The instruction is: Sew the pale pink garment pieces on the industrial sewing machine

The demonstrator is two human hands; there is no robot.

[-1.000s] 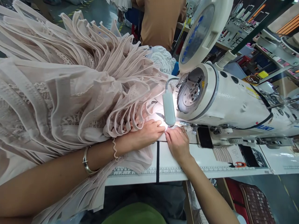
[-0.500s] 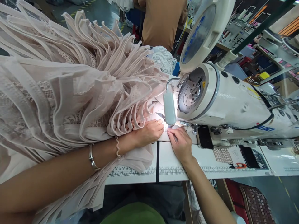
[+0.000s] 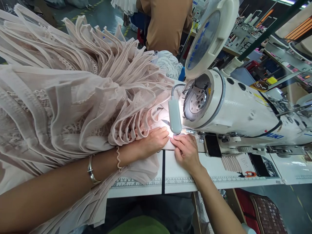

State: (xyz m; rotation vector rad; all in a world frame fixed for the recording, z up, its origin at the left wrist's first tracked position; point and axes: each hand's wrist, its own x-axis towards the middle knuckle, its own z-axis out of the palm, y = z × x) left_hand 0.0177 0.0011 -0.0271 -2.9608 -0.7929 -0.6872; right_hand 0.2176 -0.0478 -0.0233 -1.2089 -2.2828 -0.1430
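Note:
A big heap of pale pink pleated and lace fabric [image 3: 73,87] covers the left of the table. My left hand [image 3: 152,141] lies flat on its edge, pressing it down close to the needle of the white sewing machine [image 3: 234,107]. Fingertips of my right hand [image 3: 185,151] press the same edge just in front of the needle, touching the left hand's fingers. A small lamp [image 3: 175,115] on a bent neck shines on the spot and hides the needle.
A ruler strip [image 3: 175,180] runs along the white table's front edge. A black phone [image 3: 212,145] lies under the machine arm. A person in a brown top [image 3: 167,22] stands behind the table. White lace [image 3: 168,63] lies at the back.
Both hands stay at the needle; my right hand has shifted slightly, its fingers spread flatter on the fabric edge. The view has tilted a little.

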